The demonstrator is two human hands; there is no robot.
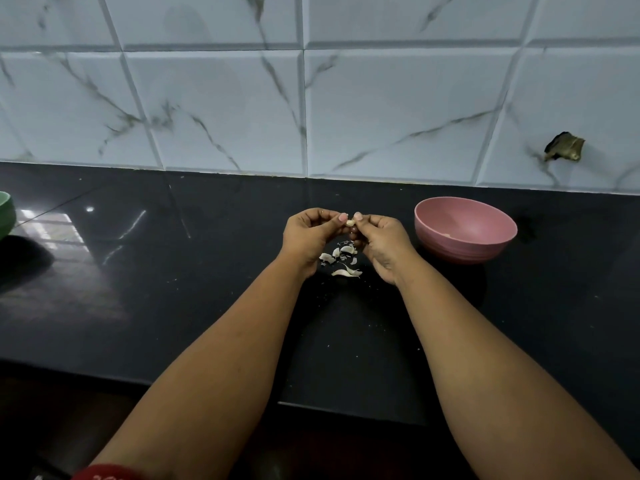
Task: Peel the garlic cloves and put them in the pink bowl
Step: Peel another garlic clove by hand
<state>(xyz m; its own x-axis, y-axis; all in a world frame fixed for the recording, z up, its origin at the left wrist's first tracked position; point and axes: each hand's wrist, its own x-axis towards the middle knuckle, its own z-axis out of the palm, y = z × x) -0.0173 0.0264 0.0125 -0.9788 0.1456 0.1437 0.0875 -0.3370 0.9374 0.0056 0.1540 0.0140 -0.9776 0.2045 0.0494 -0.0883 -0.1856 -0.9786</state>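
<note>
- Clove (350,222): a small pale garlic clove sits raised above the counter, pinched between both hands at their fingertips, left of the pink bowl.
- Left hand (309,236): fingers curled inward, thumb and forefinger tips closed on the clove's left side.
- Right hand (383,241): fingers curled too, thumb tip pressed against the clove's right side; the lower fingers fold under and I cannot tell whether they hold anything else.
- Skins (341,259): a scatter of whitish peel pieces lies on the counter right under and between the two wrists.
- Bowl (465,228): pink, upright, just beside the right hand; a small pale bit lies on its inner wall near the bottom.
- Counter (207,289): glossy black, reflecting light at the left.
- Green bowl (6,214): only its edge shows at the far left, well apart from the hands.
- Wall (311,98): pale marbled tiles behind the counter, with a dark broken patch (563,147) at the right.
</note>
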